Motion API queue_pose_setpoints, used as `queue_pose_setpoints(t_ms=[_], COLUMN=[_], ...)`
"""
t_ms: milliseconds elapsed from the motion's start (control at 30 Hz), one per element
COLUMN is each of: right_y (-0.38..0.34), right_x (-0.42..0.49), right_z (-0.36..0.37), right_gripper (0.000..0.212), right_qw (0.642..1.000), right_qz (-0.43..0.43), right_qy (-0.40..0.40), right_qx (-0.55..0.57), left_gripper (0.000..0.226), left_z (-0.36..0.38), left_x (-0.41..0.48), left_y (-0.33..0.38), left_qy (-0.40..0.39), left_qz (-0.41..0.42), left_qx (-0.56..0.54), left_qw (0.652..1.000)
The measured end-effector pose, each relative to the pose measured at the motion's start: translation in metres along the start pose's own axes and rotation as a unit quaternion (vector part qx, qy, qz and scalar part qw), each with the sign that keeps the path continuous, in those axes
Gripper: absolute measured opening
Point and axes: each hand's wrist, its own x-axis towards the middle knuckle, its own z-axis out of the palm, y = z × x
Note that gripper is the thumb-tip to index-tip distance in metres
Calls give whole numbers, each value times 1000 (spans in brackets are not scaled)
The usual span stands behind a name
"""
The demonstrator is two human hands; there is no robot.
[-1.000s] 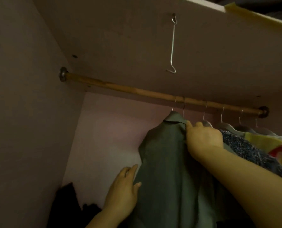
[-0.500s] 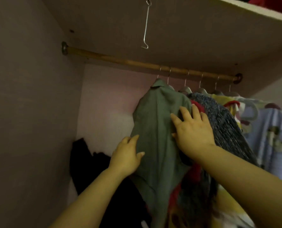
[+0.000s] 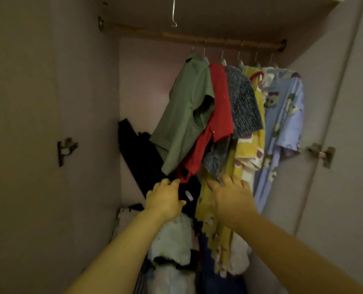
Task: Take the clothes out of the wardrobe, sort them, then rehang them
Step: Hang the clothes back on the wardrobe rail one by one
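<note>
Lower centre: my left hand (image 3: 164, 198) and right hand (image 3: 231, 198) both reach into the wardrobe, side by side but apart.

Left hand: fingers extended, tips on the black cloth (image 3: 142, 158) just under the hem of the red shirt (image 3: 220, 98). No grip seen.

Right hand: fingers spread flat against the yellow dress (image 3: 220, 236), tips at the lower hem of the grey top (image 3: 242, 102). Nothing pinched.

Under my left wrist, a white pile (image 3: 172, 240) lies low in the wardrobe. The cloth beneath it is too dim to identify.

Centre: five garments hang pressed together. From left to right they are the green shirt (image 3: 187, 107), red shirt, grey top, yellow dress and blue shirt (image 3: 286, 115). The green and red shirts tilt out toward the lower left. The blue shirt hangs straight. The black cloth runs slantwise along the back wall, left of centre.

Top: all hanger hooks sit on the right half of the wooden rail (image 3: 197, 38). A wire hook (image 3: 173, 11) hangs from the shelf underside above it. There is one hinge (image 3: 65, 149) at mid left and another at mid right.
</note>
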Motion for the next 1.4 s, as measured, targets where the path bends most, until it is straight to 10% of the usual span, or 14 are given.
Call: queue_pose_setpoints(t_ms=[700, 1100, 1400], right_y=[-127, -254, -491], right_x=[-384, -704, -923], right_z=[55, -28, -138], right_gripper=[61, 60, 57], right_qw=[908, 712, 532], right_qz=[324, 651, 826], right_qy=[-245, -248, -184], right_qx=[103, 83, 31], left_gripper=[55, 57, 60], left_z=[101, 102, 33], left_x=[-290, -560, -854], left_y=[-26, 41, 2], left_qy=[-270, -375, -380], left_qz=[227, 539, 734], left_qx=[76, 64, 57], left_qw=[933, 752, 560])
